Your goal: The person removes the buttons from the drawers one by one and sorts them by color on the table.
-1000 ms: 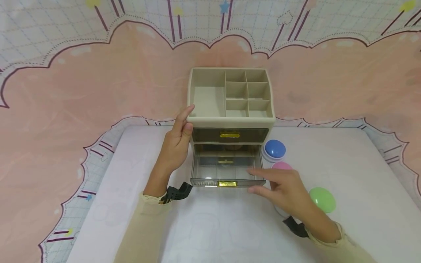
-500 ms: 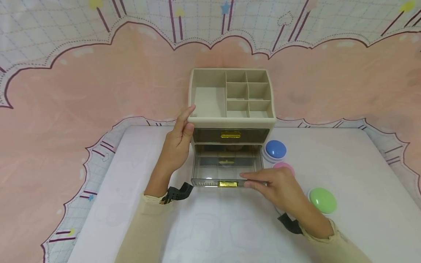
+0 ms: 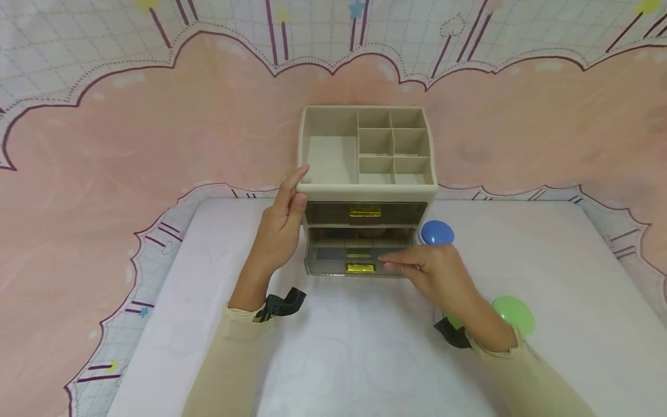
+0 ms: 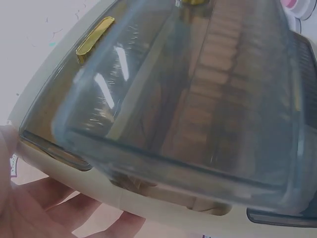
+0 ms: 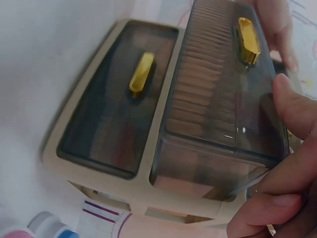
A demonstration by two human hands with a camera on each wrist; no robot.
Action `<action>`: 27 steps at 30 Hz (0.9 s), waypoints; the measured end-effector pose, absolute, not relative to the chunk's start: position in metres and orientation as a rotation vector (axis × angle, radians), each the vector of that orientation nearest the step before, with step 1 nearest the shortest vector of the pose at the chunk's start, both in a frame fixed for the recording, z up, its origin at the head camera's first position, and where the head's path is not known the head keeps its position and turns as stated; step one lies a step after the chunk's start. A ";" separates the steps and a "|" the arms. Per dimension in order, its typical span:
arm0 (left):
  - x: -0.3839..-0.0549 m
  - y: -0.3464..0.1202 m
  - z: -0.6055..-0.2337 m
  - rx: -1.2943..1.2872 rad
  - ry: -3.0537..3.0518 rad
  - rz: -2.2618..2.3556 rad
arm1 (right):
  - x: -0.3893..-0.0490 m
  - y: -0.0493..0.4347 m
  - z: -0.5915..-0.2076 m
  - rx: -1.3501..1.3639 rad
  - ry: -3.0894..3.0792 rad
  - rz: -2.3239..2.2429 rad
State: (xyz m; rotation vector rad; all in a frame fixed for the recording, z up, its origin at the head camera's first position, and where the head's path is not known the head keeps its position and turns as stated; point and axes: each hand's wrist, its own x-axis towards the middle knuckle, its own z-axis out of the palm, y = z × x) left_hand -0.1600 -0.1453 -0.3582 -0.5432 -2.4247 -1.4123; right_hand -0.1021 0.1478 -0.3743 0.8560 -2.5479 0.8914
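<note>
A cream desk organizer [image 3: 333, 162] with open top compartments and smoky clear drawers stands near the table's back edge. Its middle drawer [image 3: 325, 267], with a gold handle [image 3: 360, 269], sticks partly out. My left hand [image 3: 280, 231] holds the organizer's left side, thumb at the front edge; in the left wrist view its fingers [image 4: 74, 210] reach around the side wall. At the drawer's front right corner, my right hand [image 3: 443, 278] pinches the front panel. In the right wrist view the thumb [image 5: 287, 96] lies on the drawer face, with other fingers over the panel's rim.
A blue-domed round piece [image 3: 438, 233] stands right of the organizer. Farther forward lies a light green domed piece [image 3: 514, 314], with more green [image 3: 453, 321] partly hidden under the right wrist. A pink round piece [image 5: 17, 233] shows in the right wrist view. Patterned cloth hangs behind the white table [image 3: 323, 359].
The middle drawer has slid inward toward the organizer, with my right hand moving along to its front panel and pinching it. The left hand stays in place.
</note>
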 end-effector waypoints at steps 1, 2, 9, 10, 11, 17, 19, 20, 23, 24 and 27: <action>-0.160 -0.145 -0.358 -0.541 -2.424 -1.411 | -0.105 0.148 -0.374 0.858 -2.549 0.888; -0.160 -0.146 -0.358 -0.539 -2.425 -1.411 | -0.108 0.148 -0.373 0.858 -2.550 0.889; -0.159 -0.145 -0.358 -0.540 -2.428 -1.422 | -0.116 0.149 -0.372 0.829 -2.541 0.895; -0.159 -0.145 -0.357 -0.540 -2.429 -1.421 | -0.115 0.148 -0.372 0.817 -2.546 0.892; -0.159 -0.145 -0.357 -0.539 -2.430 -1.420 | -0.113 0.148 -0.372 0.797 -2.555 0.886; -0.159 -0.146 -0.357 -0.539 -2.433 -1.429 | -0.092 0.136 -0.373 0.639 -2.376 0.928; -0.159 -0.146 -0.357 -0.538 -2.430 -1.429 | -0.086 0.129 -0.376 0.626 -2.308 1.000; -0.159 -0.146 -0.357 -0.535 -2.429 -1.426 | -0.084 0.126 -0.378 0.620 -2.301 1.037; -0.159 -0.146 -0.357 -0.525 -2.425 -1.416 | -0.083 0.117 -0.386 0.590 -2.345 1.145; -0.159 -0.146 -0.357 -0.524 -2.424 -1.416 | -0.083 0.115 -0.389 0.568 -2.358 1.184; -0.159 -0.146 -0.357 -0.528 -2.427 -1.416 | -0.084 0.110 -0.396 0.505 -2.378 1.274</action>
